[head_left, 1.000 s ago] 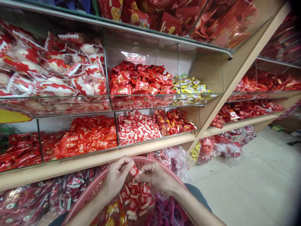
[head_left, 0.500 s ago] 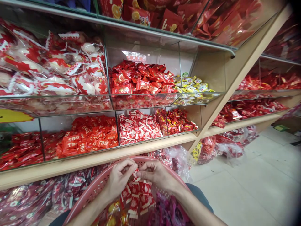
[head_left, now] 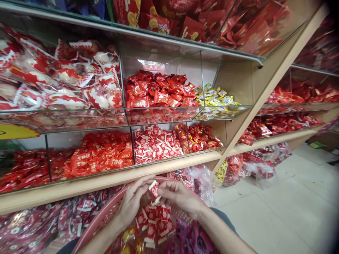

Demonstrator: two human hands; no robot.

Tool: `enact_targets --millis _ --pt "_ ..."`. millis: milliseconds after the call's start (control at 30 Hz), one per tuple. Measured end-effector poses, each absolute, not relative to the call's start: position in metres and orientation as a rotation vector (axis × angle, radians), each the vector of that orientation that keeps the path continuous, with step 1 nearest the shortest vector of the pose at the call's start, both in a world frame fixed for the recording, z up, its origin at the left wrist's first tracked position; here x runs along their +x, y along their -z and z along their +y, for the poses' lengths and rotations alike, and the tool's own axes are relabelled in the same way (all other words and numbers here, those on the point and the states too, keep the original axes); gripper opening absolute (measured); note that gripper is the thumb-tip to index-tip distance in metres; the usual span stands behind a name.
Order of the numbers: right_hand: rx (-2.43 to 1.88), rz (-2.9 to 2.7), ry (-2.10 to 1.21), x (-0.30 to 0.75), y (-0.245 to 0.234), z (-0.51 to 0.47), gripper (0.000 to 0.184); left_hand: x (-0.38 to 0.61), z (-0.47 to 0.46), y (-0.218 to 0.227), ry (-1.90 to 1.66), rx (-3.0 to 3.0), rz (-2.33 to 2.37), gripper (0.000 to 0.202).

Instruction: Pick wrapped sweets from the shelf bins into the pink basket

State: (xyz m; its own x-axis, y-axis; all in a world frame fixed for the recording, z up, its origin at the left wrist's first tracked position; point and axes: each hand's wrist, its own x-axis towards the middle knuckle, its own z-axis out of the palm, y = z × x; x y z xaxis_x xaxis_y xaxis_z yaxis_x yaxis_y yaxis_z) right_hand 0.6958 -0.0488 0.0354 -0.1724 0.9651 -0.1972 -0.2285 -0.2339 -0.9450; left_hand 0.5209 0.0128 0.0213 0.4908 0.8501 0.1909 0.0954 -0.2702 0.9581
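A small red-and-white wrapped candy (head_left: 154, 189) is pinched between the thumb and fingers of my right hand (head_left: 177, 196), above a pink perforated plastic basket (head_left: 98, 216). My left hand (head_left: 134, 198) is beside it on the left, fingers loosely bent and apart, with nothing visibly gripped; whether its fingertips touch the candy is unclear. Below both hands in the basket lies a pile of matching red-and-white candies (head_left: 150, 231). Next to them are yellow-gold wrapped pieces (head_left: 128, 234) on the left and purple wrapped pieces (head_left: 185, 236) on the right.
Ahead, a shelf bin holds the same red-and-white candies (head_left: 156, 144), beside orange-red packets (head_left: 99, 153). Above sit red packets (head_left: 159, 88) behind a glass edge. A wooden shelf rail (head_left: 106, 182) runs just beyond the basket. Plastic bags (head_left: 202, 181) lie on the tiled floor (head_left: 265, 215).
My left fingers have loosened from their pinch at the candy and spread apart. The candy, now in my right hand's pinch, shows more of its wrapper and sits slightly higher.
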Motion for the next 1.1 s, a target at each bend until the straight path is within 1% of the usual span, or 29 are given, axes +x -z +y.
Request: enact_targets --millis 67,133,367,533,700,767,900,1100 --pt "-1.057 -0.964 -1.652 0.698 -0.036 -0.049 0.036 0.521 0.012 -0.021 -0.904 1.724 0.779 0.04" --pt "-1.0 -0.889 -1.73 0.699 -0.035 -0.048 0.036 0.521 0.011 -0.022 -0.917 1.775 0.756 0.039" --pt "-0.855 -0.754 -1.998 0.699 -0.029 -0.047 0.033 0.524 0.007 -0.029 -0.939 1.777 0.669 0.02" --pt "-0.939 -0.832 -1.845 0.699 -0.026 -0.045 0.04 0.524 0.006 -0.031 -0.905 1.698 0.687 0.023" --pt "-1.093 -0.866 -1.711 0.699 -0.031 -0.046 0.047 0.523 0.011 -0.027 -0.946 1.76 0.718 0.023" --pt "-1.113 -0.964 -1.69 0.698 -0.034 -0.048 0.045 0.523 0.012 -0.025 -0.928 1.773 0.721 0.024" --pt "-1.094 -1.104 -1.642 0.696 -0.035 -0.05 0.034 0.524 0.011 -0.022 -0.88 1.787 0.706 0.023" --pt "-1.087 -1.107 -1.648 0.696 -0.03 -0.049 0.034 0.525 0.01 -0.018 -0.843 1.804 0.683 0.021"
